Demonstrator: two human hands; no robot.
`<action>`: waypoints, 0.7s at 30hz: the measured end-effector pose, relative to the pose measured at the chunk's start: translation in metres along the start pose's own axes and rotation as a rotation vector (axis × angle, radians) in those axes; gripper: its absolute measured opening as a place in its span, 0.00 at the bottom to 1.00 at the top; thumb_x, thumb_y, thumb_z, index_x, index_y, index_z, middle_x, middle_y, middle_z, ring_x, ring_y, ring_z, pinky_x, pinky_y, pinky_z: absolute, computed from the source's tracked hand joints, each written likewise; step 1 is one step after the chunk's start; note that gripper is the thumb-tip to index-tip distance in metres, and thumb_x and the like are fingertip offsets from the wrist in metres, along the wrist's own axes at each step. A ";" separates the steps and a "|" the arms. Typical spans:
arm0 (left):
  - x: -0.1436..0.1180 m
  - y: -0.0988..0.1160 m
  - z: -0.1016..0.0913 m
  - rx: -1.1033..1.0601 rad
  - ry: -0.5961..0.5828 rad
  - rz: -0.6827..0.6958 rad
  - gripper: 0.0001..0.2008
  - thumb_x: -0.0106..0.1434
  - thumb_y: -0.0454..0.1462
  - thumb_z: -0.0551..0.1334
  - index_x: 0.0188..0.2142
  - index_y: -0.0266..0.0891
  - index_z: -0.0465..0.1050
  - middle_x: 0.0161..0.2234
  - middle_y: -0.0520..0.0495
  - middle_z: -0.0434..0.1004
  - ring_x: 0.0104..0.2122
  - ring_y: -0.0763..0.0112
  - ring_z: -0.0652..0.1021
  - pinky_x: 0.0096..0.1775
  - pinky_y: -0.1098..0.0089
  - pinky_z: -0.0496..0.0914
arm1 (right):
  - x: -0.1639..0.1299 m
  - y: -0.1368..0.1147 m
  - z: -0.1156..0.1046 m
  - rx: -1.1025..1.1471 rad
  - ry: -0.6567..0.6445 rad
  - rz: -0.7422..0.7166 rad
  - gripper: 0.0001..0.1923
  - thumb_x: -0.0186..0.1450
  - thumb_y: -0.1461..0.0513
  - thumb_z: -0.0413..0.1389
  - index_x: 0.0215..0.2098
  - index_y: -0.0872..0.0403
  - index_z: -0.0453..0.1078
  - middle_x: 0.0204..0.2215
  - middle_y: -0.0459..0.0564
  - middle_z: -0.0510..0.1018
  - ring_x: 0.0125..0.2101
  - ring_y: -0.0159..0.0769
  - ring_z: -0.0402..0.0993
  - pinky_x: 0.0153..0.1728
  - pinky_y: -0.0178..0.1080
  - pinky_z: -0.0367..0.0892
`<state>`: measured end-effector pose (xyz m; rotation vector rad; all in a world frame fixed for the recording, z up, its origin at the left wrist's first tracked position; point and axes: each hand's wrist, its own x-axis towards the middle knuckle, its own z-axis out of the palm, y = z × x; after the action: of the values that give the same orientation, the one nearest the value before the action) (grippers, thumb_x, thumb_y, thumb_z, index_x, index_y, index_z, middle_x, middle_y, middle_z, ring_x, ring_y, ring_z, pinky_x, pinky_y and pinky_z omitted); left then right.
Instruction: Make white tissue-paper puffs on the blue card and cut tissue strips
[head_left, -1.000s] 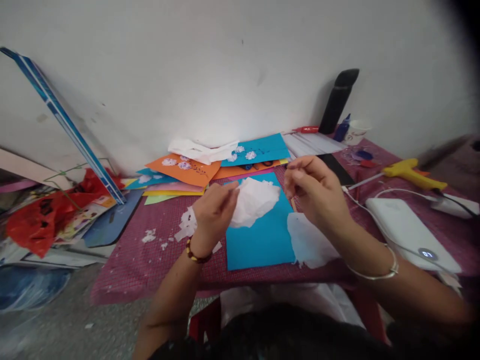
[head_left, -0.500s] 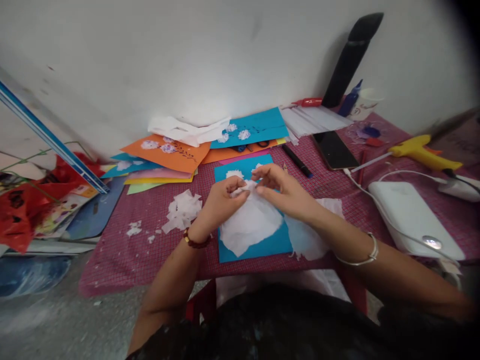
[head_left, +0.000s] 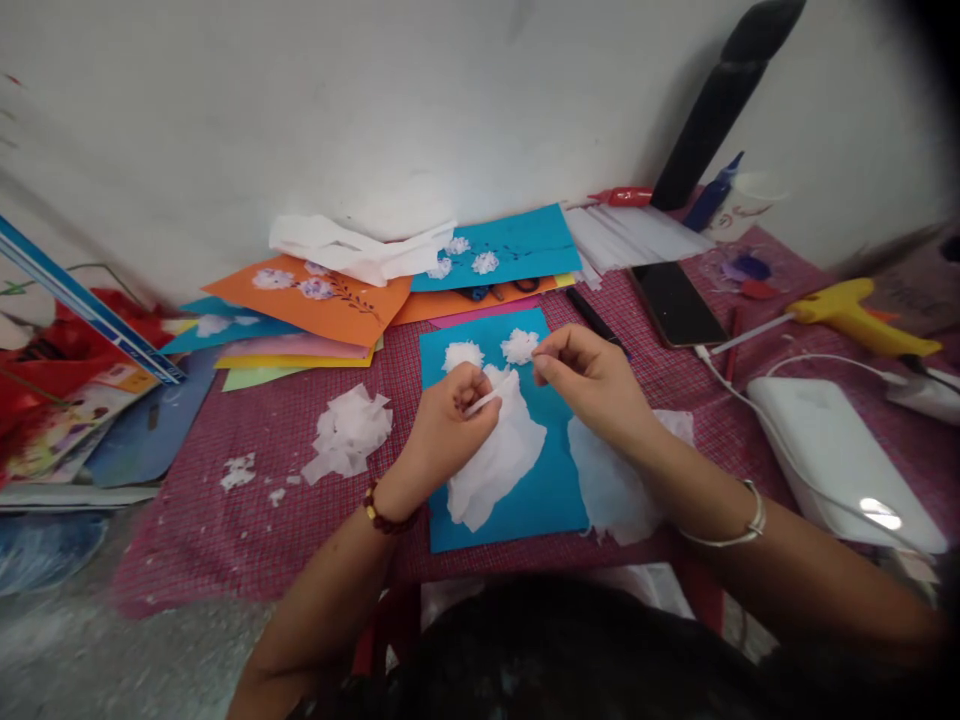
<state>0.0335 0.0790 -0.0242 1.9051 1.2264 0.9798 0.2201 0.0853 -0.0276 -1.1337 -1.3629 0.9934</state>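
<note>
The white tissue sheet (head_left: 499, 455) I am working hangs over the blue card (head_left: 525, 480) near the front edge of the desk (head_left: 300, 490), its top edge lifted and pinched, its loose body draping down and toward me across the card. My left hand (head_left: 450, 430) has its fingers (head_left: 480, 395) closed on the upper left corner of that edge; my right hand (head_left: 592, 385) sits just beside it, fingers (head_left: 544, 365) pressed together on what looks like the same edge or a strip pulled from it, though I cannot tell exactly where tissue ends and fingertip begins. The sheet's long axis runs from the pinch between my hands down to the lower left, so the tissue lies below and between both hands, the left one nearer to its bulk. Two small crumpled tissue puffs (head_left: 491, 352) sit on the card just beyond my knuckles. A heap of torn tissue scraps (head_left: 349, 430) lies to the left on the red cloth, another flat tissue piece (head_left: 611, 485) under my right forearm. Farther out are coloured paper sheets (head_left: 330, 300), a phone (head_left: 675, 305), a yellow glue gun (head_left: 855, 310) and a white power bank (head_left: 832, 450).
</note>
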 end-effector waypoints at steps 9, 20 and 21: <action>-0.012 -0.008 0.004 0.673 0.082 0.394 0.06 0.65 0.31 0.54 0.32 0.40 0.65 0.27 0.51 0.73 0.25 0.75 0.70 0.27 0.72 0.57 | -0.007 0.006 0.009 0.258 -0.315 0.389 0.18 0.62 0.48 0.58 0.25 0.53 0.67 0.18 0.43 0.72 0.16 0.26 0.65 0.19 0.33 0.60; -0.004 0.010 -0.006 0.065 -0.064 0.109 0.06 0.60 0.35 0.62 0.26 0.38 0.69 0.30 0.49 0.72 0.33 0.72 0.73 0.34 0.71 0.65 | -0.008 0.007 0.010 0.243 -0.336 0.291 0.18 0.58 0.50 0.64 0.25 0.53 0.65 0.19 0.42 0.72 0.19 0.26 0.66 0.21 0.32 0.62; -0.003 0.011 -0.007 0.006 -0.081 0.069 0.06 0.59 0.35 0.62 0.26 0.38 0.69 0.30 0.49 0.72 0.33 0.72 0.73 0.34 0.71 0.66 | -0.009 0.006 0.010 0.245 -0.337 0.273 0.19 0.58 0.49 0.64 0.24 0.53 0.65 0.20 0.42 0.72 0.19 0.26 0.66 0.22 0.33 0.62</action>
<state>0.0312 0.0738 -0.0125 1.9841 1.1253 0.9257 0.2107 0.0782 -0.0362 -1.0124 -1.3200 1.5612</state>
